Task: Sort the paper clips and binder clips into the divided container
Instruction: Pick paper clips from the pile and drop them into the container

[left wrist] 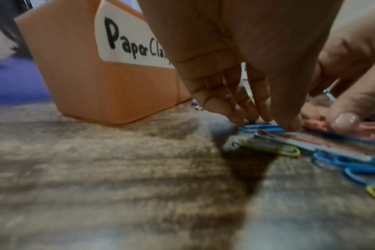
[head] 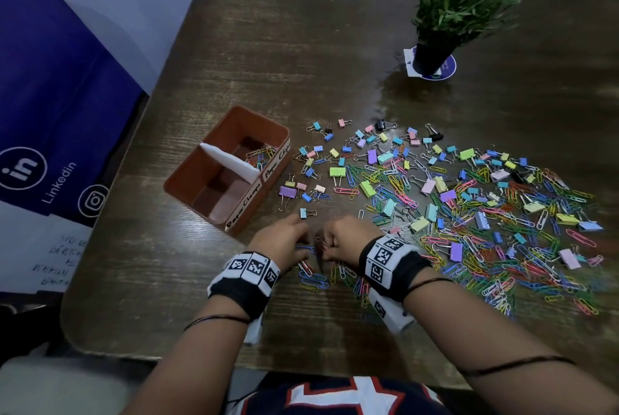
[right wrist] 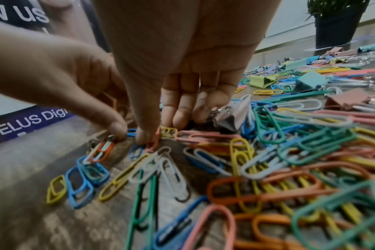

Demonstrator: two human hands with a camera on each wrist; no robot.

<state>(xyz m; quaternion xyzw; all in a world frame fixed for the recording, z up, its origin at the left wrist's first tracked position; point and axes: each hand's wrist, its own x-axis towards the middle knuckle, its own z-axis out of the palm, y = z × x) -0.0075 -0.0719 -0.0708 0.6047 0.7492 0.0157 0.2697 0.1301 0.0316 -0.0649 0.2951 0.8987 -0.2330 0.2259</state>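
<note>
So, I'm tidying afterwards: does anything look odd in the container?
The white divider inside the orange container sits askew, leaning diagonally. Its near compartment holds no clips; only the far one holds paper clips.

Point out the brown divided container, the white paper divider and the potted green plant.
brown divided container [head: 282, 135]: head view, far right rim.
white paper divider [head: 223, 156]: head view, top edge.
potted green plant [head: 429, 58]: head view, black pot.
</note>
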